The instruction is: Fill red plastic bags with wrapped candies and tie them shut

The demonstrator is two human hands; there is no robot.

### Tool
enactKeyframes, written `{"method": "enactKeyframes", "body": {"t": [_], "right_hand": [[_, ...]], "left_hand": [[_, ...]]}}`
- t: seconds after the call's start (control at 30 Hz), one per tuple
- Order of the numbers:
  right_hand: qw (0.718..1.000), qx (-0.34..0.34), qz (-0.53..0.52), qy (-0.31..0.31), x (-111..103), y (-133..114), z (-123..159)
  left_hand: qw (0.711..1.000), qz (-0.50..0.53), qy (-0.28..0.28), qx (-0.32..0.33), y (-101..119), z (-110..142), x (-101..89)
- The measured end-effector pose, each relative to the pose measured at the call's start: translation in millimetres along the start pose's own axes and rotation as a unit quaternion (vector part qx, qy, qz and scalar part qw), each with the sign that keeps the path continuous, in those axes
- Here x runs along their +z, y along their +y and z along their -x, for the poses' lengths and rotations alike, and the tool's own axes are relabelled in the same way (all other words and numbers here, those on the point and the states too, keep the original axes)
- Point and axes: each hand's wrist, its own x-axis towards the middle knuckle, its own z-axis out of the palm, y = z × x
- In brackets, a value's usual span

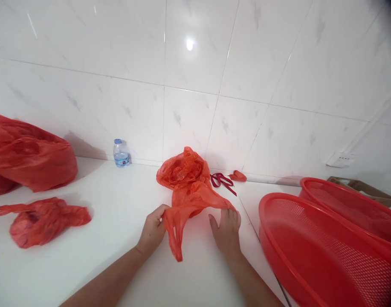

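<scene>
A crumpled red plastic bag point(186, 183) lies on the white counter point(125, 200) near the tiled wall. My left hand point(153, 228) is closed, pinching the bag's near left edge, and a handle loop hangs down beside it. My right hand point(227, 228) grips the bag's near right corner with its fingers curled over the plastic. The bag's far end is bunched up against the wall.
A full red bag point(29, 155) sits at far left, with a flatter crumpled one point(43, 219) in front of it. A small water bottle point(120, 153) stands by the wall. Red ribbon point(221, 180) lies behind the bag. Two red mesh baskets point(323, 251) sit at right.
</scene>
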Motion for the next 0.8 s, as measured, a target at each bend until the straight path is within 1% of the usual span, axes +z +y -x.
{"method": "enactKeyframes", "body": {"t": [0.1,0.17,0.23,0.3,0.37,0.43,0.53,0.6,0.7,0.73,0.8], "right_hand": [[0.999,0.028,-0.043,0.014,-3.3,7.7,-3.2],[0.999,0.029,-0.043,0.011,-5.8,11.7,-5.6],[1.000,0.018,-0.023,0.007,-9.0,12.1,-6.7],[1.000,-0.009,-0.008,0.012,-13.3,6.6,-5.8],[0.999,-0.049,-0.014,0.014,-17.6,-5.1,-2.8],[0.995,-0.093,-0.044,0.012,-20.4,-20.9,1.9],[0.983,-0.157,-0.096,0.000,-19.7,-43.5,10.2],[0.974,-0.187,-0.122,-0.020,-16.2,-52.5,15.0],[0.968,-0.198,-0.149,-0.033,-9.7,-54.9,19.7],[0.969,-0.194,-0.153,-0.031,-8.3,-53.7,20.6],[0.969,-0.191,-0.152,-0.035,-7.6,-50.9,21.8]], "left_hand": [[0.998,0.047,0.013,-0.033,-1.6,-3.2,-2.6],[0.994,0.081,0.026,-0.066,-2.2,-5.0,-4.6],[0.991,0.097,0.035,-0.088,-0.4,-5.4,-4.9],[0.991,0.088,0.033,-0.093,4.4,-4.0,-2.9],[0.992,0.079,0.014,-0.096,11.0,-0.7,0.8],[0.994,0.070,-0.019,-0.087,16.4,4.2,5.0],[0.995,0.043,-0.071,-0.046,17.8,12.6,11.0],[0.996,0.017,-0.092,-0.013,14.9,17.4,15.1],[0.995,0.004,-0.099,0.010,11.5,22.2,21.4],[0.994,0.013,-0.106,0.004,11.8,23.4,23.1],[0.989,0.051,-0.137,-0.027,15.1,25.7,25.0]]}}
